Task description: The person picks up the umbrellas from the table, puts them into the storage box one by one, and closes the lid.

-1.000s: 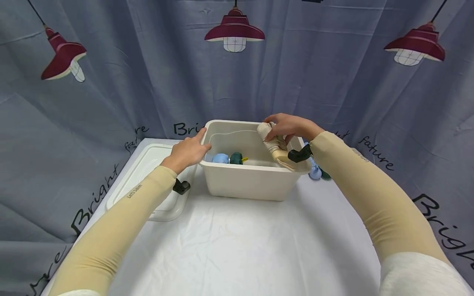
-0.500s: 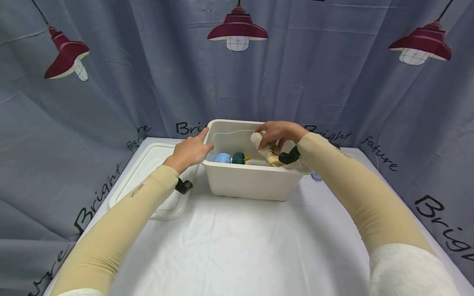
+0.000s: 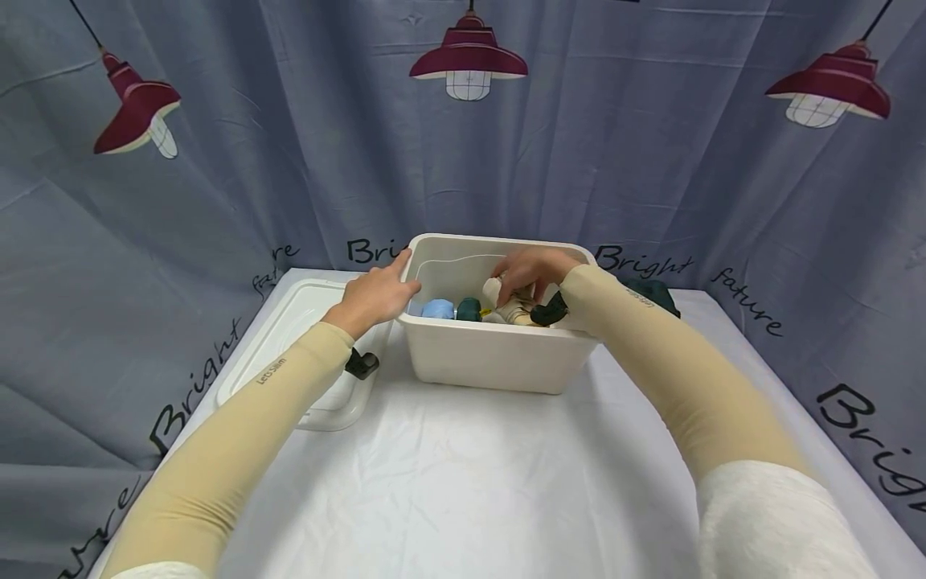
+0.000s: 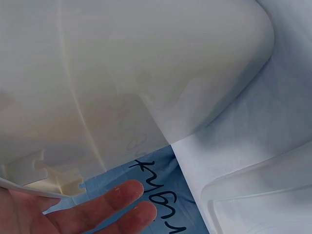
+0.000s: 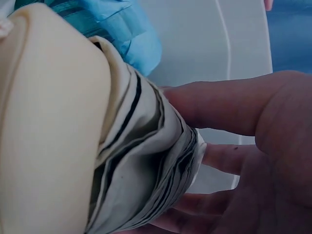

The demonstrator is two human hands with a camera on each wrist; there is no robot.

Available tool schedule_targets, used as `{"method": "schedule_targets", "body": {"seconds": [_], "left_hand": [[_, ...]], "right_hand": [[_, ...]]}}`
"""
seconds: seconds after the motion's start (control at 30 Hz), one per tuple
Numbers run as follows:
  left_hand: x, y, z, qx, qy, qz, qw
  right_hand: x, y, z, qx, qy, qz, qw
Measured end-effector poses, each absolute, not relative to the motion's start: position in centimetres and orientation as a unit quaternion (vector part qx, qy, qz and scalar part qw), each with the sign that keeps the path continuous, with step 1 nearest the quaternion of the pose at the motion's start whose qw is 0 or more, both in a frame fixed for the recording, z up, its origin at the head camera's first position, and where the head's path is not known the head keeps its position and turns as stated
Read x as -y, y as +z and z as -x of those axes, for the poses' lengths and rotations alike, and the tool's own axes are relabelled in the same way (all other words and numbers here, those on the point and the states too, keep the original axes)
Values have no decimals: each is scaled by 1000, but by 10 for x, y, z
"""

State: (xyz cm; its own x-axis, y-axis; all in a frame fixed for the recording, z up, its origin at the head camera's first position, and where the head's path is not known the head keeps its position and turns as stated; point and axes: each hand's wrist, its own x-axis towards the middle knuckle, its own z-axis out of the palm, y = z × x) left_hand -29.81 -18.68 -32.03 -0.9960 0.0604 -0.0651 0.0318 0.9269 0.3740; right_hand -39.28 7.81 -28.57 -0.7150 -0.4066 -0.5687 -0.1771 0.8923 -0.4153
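Note:
My right hand (image 3: 534,269) reaches down into the white storage box (image 3: 492,358) and holds a cream folded umbrella (image 5: 146,146). In the right wrist view its pleated cloth shows dark edges, beside a smooth cream part. Thumb and fingers lie on either side of the pleats. At the box's left rim, my left hand (image 3: 378,296) rests with its thumb over the edge. The left wrist view shows its fingers (image 4: 119,195) extended outside the box wall. Inside the box, left of the umbrella, are a light blue bundle (image 3: 437,309) and a dark green bundle (image 3: 469,310).
A white lid (image 3: 289,322) lies on the white-covered table (image 3: 470,482), left of the box and partly under my left forearm. Behind my right forearm lies a dark green item (image 3: 653,294). A printed curtain (image 3: 325,161) hangs behind the table.
My right hand has moved left and down with the cream umbrella, from the right rim into the box. My left hand has stayed at the left rim.

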Motion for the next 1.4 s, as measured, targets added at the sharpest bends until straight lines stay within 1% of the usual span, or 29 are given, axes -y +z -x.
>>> {"method": "schedule_targets", "body": {"seconds": [0.23,0.33,0.57,0.73,1.17,1.4], "left_hand": [[188,-319,298,-980,193,-25,36],[189,-318,299,-980,193,-29,33],[188,-318,300,-981,191,-22,36],[189,-321,300,-981,190,-24,30],[189,-322,301,-982,186,-25,26],[190,-322,299,-981,190,-24,36]], "right_hand": [[-68,-293,401,-900,-146,154,381],[-67,-296,403,-898,-144,148,389],[-65,-309,407,-897,-143,130,398],[-61,-316,409,-902,-113,140,393],[-52,-321,415,-904,-77,157,391],[-46,-326,419,-887,-81,151,430]]}}
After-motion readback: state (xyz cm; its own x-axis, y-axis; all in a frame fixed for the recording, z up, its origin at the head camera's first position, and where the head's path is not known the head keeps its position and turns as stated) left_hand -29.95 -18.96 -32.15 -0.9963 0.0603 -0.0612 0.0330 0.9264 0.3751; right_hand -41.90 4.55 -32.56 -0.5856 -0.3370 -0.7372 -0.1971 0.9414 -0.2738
